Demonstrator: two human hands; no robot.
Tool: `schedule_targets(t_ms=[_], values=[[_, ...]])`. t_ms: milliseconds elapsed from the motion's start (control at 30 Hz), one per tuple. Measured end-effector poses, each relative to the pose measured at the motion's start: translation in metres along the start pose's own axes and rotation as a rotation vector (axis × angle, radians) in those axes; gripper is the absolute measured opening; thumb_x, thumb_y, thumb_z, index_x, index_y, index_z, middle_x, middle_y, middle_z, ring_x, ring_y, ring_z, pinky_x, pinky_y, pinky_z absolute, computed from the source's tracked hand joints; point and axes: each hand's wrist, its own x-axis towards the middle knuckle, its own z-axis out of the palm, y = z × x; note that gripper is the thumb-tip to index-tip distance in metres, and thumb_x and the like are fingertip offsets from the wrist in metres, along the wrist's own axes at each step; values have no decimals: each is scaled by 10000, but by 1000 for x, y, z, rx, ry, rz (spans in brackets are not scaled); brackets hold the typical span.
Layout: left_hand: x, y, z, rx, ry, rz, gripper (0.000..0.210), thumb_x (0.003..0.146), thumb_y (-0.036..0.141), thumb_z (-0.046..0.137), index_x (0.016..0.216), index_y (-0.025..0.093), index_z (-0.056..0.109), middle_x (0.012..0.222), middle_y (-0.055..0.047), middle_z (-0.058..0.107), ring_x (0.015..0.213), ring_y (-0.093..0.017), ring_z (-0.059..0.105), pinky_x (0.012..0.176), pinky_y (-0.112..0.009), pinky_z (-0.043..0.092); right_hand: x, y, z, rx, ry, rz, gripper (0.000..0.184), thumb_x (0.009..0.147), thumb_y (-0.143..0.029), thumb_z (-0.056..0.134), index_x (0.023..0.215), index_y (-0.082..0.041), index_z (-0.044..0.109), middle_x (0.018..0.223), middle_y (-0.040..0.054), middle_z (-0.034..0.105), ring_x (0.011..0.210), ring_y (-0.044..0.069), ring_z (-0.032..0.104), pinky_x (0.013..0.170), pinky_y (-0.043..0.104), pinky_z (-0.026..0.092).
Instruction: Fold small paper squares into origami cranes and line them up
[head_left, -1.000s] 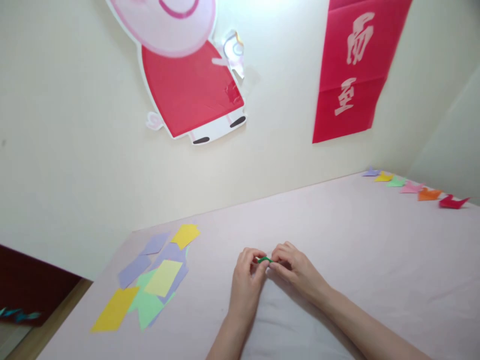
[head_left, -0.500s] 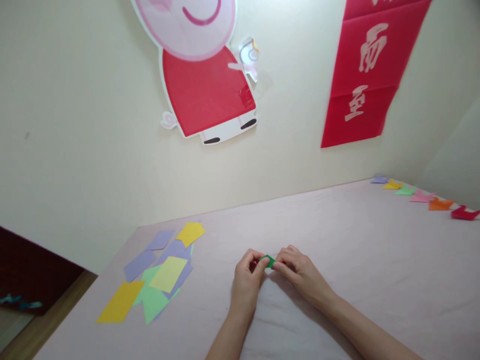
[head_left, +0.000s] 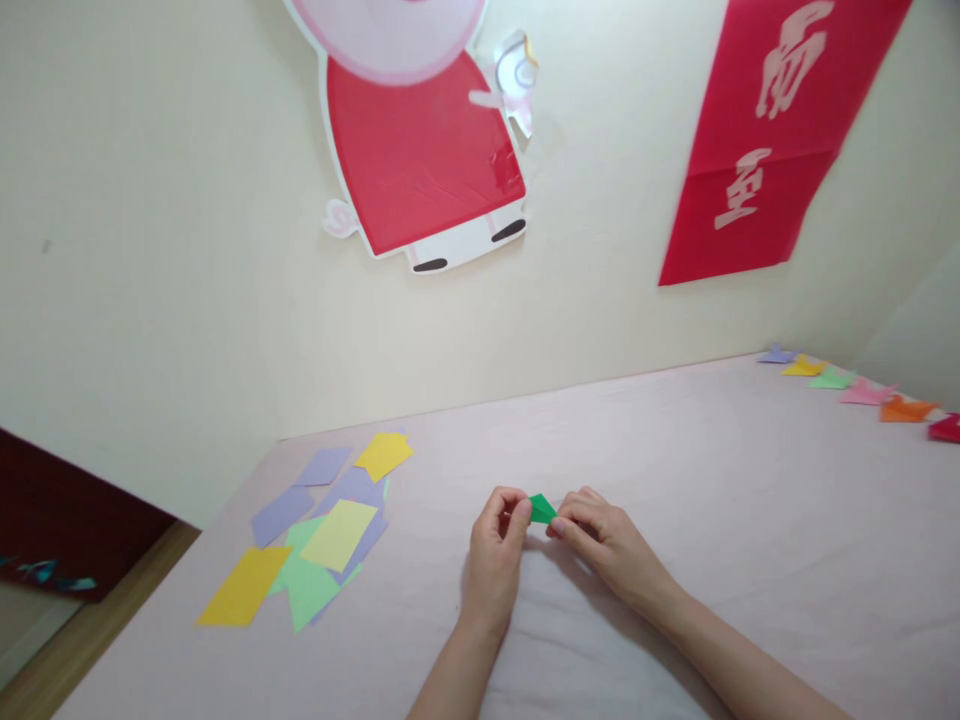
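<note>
A small folded piece of green paper [head_left: 541,509] is held between my two hands, just above the pale sheet-covered surface [head_left: 645,450]. Its left side is pinched by the thumb and fingers of my left hand [head_left: 496,540]. My right hand [head_left: 607,545] grips the right corner between thumb and fingers. The paper's visible part is kite-shaped, with a crease across it; its ends are hidden by my fingertips.
Loose paper sheets lie to the left, among them a yellow sheet [head_left: 244,588], a pale yellow sheet [head_left: 340,534] and a purple sheet [head_left: 282,515]. Folded paper shapes, including an orange one [head_left: 907,409], line the far right edge. Behind rises a wall [head_left: 585,300] with decorations.
More of the green paper shows between my hands, as the left fingers have shifted off its front. The view has tilted down and turned slightly left.
</note>
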Motion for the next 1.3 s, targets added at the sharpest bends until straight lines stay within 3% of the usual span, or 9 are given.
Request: schedule_targets(t_ms=[200, 333, 567, 833, 1100, 1300], values=[[2, -2, 0, -53, -8, -42, 280, 905, 456, 545, 821, 188, 553, 651, 46, 526, 598, -104, 475, 568, -203, 370, 1, 0, 0, 43, -37, -6, 280, 951, -316, 475, 757, -201, 640, 753, 21, 622, 793, 185, 534, 769, 308, 396], [1, -2, 0, -23, -5, -49, 308, 892, 473, 556, 787, 184, 558, 600, 62, 470, 523, -90, 406, 497, -199, 315, 0, 1, 1, 79, 36, 54, 204, 919, -316, 512, 814, -194, 638, 777, 20, 592, 757, 174, 536, 693, 280, 410], [1, 0, 0, 22, -13, 41, 160, 856, 346, 589, 852, 186, 596, 791, 7, 600, 771, -147, 554, 721, -240, 426, -2, 2, 1, 106, 80, 75, 198, 883, -318, 544, 784, -191, 659, 761, 26, 629, 745, 179, 575, 693, 283, 428], [-5, 6, 2, 98, -100, 88, 146, 849, 252, 541, 963, 185, 604, 827, -10, 633, 790, -159, 574, 711, -255, 432, -2, 4, 1, 170, 78, 145, 221, 872, -355, 545, 831, -183, 676, 763, 23, 667, 721, 174, 594, 672, 271, 450], [-8, 15, 1, 296, 7, 277, 61, 856, 204, 534, 854, 211, 594, 762, 9, 502, 742, -152, 498, 712, -265, 405, -4, 5, 4, 126, 39, 107, 182, 884, -297, 540, 804, -187, 661, 728, 7, 639, 682, 157, 569, 638, 256, 427], [-8, 14, 2, 244, -5, 246, 45, 809, 162, 543, 814, 207, 548, 803, 1, 558, 753, -152, 521, 700, -256, 419, -3, 3, 4, 178, 40, 118, 178, 876, -305, 547, 812, -189, 666, 714, 6, 645, 675, 158, 575, 631, 251, 431]])
